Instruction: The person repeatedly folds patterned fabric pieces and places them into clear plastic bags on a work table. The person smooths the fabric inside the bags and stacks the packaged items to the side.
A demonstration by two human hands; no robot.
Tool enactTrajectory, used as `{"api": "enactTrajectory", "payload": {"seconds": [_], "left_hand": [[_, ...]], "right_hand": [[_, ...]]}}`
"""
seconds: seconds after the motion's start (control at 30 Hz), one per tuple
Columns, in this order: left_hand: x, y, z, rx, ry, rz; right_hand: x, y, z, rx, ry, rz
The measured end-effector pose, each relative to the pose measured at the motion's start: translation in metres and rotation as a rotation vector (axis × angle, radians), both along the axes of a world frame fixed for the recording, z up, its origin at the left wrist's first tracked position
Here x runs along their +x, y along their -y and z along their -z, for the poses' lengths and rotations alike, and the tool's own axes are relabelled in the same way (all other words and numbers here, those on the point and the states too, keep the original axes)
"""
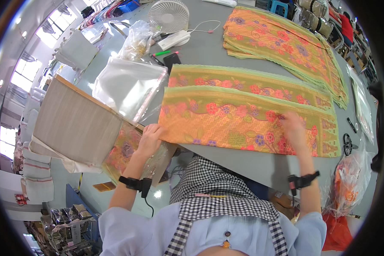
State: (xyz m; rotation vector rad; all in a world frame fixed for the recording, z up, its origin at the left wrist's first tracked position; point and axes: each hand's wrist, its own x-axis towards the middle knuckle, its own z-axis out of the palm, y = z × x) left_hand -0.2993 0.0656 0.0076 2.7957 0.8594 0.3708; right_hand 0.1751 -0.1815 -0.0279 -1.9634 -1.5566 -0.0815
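A folded orange and green floral cloth (217,128) with a scalloped green edge lies on the grey table before me. My left hand (152,137) pinches its left front corner, close to the table's edge. Over the right part of the cloth is my right hand (292,131), blurred; its fingers are hard to make out, and whether it touches the fabric is unclear. Behind the upper layer, a second floral band (243,81) of cloth shows. A larger pile of matching cloth (275,41) sits farther back to the right.
Clear plastic bags (131,86) lie left of the cloth, beside a wood-grain board (80,112). A white fan (169,16), a phone (172,60) and a green marker (161,53) stand or lie behind. Black scissors (348,144) and a filled plastic bag (348,182) are at right.
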Motion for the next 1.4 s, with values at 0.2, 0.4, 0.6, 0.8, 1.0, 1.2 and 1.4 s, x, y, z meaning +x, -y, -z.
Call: {"api": "enactTrajectory", "payload": {"seconds": [0.2, 0.4, 0.6, 0.8, 1.0, 1.2, 1.4], "left_hand": [[-0.006, -0.001, -0.007, -0.331, 0.256, 0.044], [-0.011, -0.031, -0.020, -0.964, 0.437, -0.396], [0.055, 0.010, -0.033, -1.697, 1.078, -0.133], [0.085, 0.015, -0.090, -1.570, 1.112, -0.015], [0.175, -0.037, -0.100, -1.347, 1.174, 0.066], [0.369, 0.045, -0.062, -0.968, 0.728, -0.055], [0.452, 0.093, 0.014, -1.397, 0.293, 0.264]], "right_hand": [[-0.270, -0.141, -0.022, 0.000, -0.206, -0.683], [-0.305, -0.174, -0.053, -0.254, -0.440, -0.622], [-0.314, -0.147, -0.066, -0.047, -0.483, -0.767], [-0.296, -0.128, -0.094, 0.234, -0.581, -0.742], [-0.197, -0.057, -0.114, 0.377, -0.692, -0.404], [-0.084, 0.067, -0.074, 0.376, -1.101, 0.150], [-0.028, 0.118, 0.019, 0.391, -0.713, 0.694]]}}
